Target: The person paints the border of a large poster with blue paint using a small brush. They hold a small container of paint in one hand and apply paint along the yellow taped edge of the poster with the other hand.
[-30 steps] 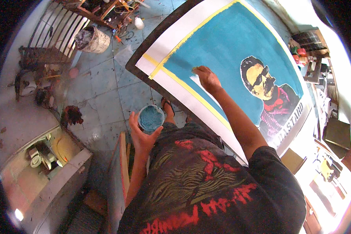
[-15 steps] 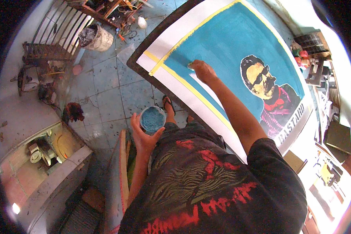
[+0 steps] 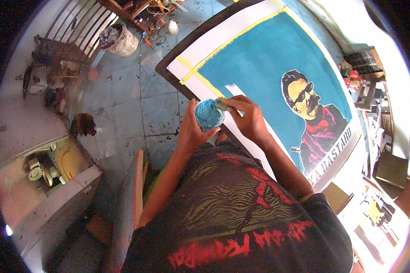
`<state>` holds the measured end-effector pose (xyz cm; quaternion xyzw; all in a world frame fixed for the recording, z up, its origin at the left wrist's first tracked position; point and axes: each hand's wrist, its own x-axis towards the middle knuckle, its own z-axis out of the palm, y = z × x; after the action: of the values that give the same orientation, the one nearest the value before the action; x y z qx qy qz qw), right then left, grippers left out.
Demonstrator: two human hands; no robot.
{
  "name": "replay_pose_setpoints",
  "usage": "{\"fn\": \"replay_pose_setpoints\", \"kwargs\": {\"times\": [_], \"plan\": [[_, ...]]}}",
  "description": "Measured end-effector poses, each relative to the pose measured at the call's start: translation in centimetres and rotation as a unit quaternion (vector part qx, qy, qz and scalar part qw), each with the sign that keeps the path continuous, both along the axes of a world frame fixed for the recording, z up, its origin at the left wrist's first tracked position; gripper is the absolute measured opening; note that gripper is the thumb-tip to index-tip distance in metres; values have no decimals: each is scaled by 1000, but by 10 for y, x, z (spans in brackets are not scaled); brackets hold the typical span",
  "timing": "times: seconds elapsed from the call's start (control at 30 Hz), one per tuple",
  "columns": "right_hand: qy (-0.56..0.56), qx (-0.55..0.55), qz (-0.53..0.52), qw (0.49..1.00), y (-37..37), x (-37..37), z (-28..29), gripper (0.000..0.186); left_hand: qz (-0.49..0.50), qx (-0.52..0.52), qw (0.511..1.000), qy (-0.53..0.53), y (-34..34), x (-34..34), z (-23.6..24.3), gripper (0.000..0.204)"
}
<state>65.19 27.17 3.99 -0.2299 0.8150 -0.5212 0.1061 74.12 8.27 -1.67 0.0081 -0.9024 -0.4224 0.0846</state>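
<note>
My left hand (image 3: 190, 128) grips a round cup of thick light blue paint (image 3: 208, 113) in front of my body. At the cup's right rim, my right hand (image 3: 248, 119) pinches a small greenish sponge-like pad (image 3: 221, 103), its fingertips close to the paint. Just beyond both hands lies a large poster on a dark-edged board (image 3: 241, 54): a teal field with yellow borders, white margins, a portrait of a figure in sunglasses and red scarf (image 3: 307, 100), and lettering below. A white streak (image 3: 230, 88) shows in the teal near the lower left border.
A paint-stained bucket (image 3: 120, 44) stands on the blue tiled floor (image 3: 123, 109) beside a wooden slatted piece (image 3: 70, 36). A sink-like basin (image 3: 91, 182) is at lower left, leaning boards (image 3: 136, 186) near my left leg, cluttered shelves (image 3: 364, 82) at right.
My right hand has drawn back from the teal field down to the cup, uncovering the white streak. My left hand has lifted the cup up and rightward to meet it.
</note>
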Motion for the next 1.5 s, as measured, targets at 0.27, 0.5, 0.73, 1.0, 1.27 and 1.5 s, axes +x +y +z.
{"fn": "replay_pose_setpoints", "kwargs": {"times": [0.27, 0.5, 0.73, 1.0, 1.27, 1.5], "plan": [[108, 85, 26, 990, 3, 18, -3, 31, -64, 3, 998, 18, 17, -10, 5, 106], [100, 87, 11, 991, -1, 24, -12, 33, -70, -14, 997, 19, 26, -4, 8, 106], [82, 90, 32, 992, 4, 32, -12, 36, -87, -19, 996, 3, 28, -3, 6, 108], [128, 58, 23, 990, 12, 38, -10, 33, -69, 0, 998, 14, 28, -9, 11, 109], [-22, 27, -184, 982, 38, -24, -50, 23, -6, 28, 1000, -5, 10, 8, -8, 113], [73, 171, -18, 982, 22, -76, -122, 27, 78, 0, 994, -70, -21, 49, -5, 116]]}}
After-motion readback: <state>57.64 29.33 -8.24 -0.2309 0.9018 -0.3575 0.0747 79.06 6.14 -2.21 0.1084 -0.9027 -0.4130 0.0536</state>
